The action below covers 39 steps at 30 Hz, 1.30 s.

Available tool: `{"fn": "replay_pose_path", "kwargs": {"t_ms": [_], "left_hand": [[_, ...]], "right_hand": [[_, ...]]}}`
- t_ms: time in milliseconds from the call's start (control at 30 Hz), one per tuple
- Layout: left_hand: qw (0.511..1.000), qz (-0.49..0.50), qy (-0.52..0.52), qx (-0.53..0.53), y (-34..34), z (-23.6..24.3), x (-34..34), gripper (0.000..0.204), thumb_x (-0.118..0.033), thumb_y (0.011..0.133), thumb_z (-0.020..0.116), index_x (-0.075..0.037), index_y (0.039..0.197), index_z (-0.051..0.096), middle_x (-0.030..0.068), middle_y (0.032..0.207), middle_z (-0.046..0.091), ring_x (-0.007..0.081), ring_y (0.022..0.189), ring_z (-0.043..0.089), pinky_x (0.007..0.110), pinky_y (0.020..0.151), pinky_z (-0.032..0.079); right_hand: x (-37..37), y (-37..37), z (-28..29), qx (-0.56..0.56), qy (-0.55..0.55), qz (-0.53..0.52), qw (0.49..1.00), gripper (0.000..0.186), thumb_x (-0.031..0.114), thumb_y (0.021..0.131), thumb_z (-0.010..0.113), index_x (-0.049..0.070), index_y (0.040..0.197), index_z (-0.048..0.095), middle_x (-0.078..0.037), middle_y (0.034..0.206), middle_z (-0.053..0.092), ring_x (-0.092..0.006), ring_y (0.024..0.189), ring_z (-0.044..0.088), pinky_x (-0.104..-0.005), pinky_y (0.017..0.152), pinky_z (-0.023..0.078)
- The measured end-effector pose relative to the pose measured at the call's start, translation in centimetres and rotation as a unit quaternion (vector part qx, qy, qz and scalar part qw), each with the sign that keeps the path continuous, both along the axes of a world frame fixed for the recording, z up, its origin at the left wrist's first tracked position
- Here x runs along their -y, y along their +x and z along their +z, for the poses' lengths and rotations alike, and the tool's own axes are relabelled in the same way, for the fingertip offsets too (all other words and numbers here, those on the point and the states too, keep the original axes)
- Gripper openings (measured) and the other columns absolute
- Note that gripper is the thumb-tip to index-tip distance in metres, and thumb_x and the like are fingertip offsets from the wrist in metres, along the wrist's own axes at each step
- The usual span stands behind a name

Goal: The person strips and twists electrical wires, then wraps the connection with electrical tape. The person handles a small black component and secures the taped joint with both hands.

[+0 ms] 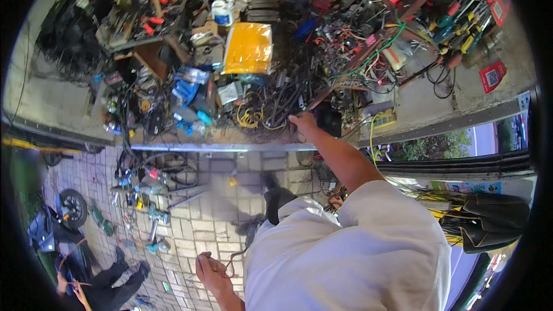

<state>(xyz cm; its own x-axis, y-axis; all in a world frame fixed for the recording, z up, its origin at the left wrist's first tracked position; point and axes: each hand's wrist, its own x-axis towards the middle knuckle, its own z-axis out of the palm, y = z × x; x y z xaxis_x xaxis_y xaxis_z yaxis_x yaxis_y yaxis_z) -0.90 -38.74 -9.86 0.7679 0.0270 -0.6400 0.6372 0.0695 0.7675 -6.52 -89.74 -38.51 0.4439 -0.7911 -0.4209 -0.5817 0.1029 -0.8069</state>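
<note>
Holding thin reddish cord [232,257] in left hand [211,269], over brick paving [196,227]; resting right hand [302,124] well apart, at front of cluttered surface [443,114], not showing whether gripping. Probably handling light, limp, hardly fragile; best pinching along exposed bend.

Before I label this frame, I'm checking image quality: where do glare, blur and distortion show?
Head view: bright glare streaks the glossy yellow package; same head view: fisheye distortion bows the bench's front edge, with black corners; head view again: a pale hazy patch softens part of the paving, and dark clutter by the right hand is hard to separate.
</note>
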Motion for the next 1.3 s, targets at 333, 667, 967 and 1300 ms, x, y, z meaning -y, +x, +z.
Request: {"fn": "replay_pose_path", "kwargs": {"t_ms": [333, 667, 967, 1300], "left_hand": [[0.999, -0.033, 0.000, -0.004, 2.3, -0.2, 5.7, 0.027, -0.026, 0.099, 0.048, -0.001, 0.090, 0.054, -0.0043, 0.058, 0.030, 0.0042, 0.046, 0.024, 0.022, 0.041, 0.019], [0.998, 0.013, -0.059, 0.004, 2.9, -0.5, 7.2, 0.021, -0.021, 0.090, 0.052, -0.001, 0.096, 0.053, -0.0019, 0.059, 0.035, 0.0072, 0.047, 0.028, 0.023, 0.043, 0.023], [0.995, 0.031, -0.061, 0.076, 4.1, 3.3, 5.6, 0.037, -0.001, 0.073, 0.041, 0.005, 0.109, 0.046, 0.0054, 0.071, 0.041, 0.0091, 0.052, 0.028, 0.024, 0.048, 0.025], [0.966, -0.051, 0.084, 0.240, 4.4, 3.0, -4.1, 0.021, -0.004, 0.088, 0.050, 0.002, 0.108, 0.047, 0.0085, 0.078, 0.057, 0.0138, 0.071, 0.055, 0.028, 0.068, 0.046]], "right_hand": [[6.7, 4.9, 7.4, 0.099, 0.155, -0.114, 0.976, 0.029, 0.032, 0.082, 0.071, 0.008, 0.073, 0.059, -0.001, 0.057, 0.049, -0.0136, 0.040, 0.039, -0.0305, 0.035, 0.026], [10.1, 9.8, 11.3, 0.273, 0.307, -0.237, 0.880, 0.037, 0.039, 0.098, 0.047, 0.007, 0.080, 0.057, -0.003, 0.059, 0.049, -0.0150, 0.046, 0.043, -0.0278, 0.039, 0.030], [-22.9, 10.6, 12.6, 0.151, 0.234, 0.598, 0.751, 0.038, 0.002, 0.080, 0.052, 0.000, 0.117, 0.062, -0.009, 0.112, 0.065, -0.0165, 0.103, 0.058, -0.0290, 0.090, 0.044], [-37.8, 16.2, 29.1, 0.176, 0.372, 0.617, 0.671, 0.019, 0.014, 0.091, 0.060, -0.003, 0.098, 0.064, -0.005, 0.086, 0.061, -0.0100, 0.081, 0.055, -0.0261, 0.072, 0.045]]}}
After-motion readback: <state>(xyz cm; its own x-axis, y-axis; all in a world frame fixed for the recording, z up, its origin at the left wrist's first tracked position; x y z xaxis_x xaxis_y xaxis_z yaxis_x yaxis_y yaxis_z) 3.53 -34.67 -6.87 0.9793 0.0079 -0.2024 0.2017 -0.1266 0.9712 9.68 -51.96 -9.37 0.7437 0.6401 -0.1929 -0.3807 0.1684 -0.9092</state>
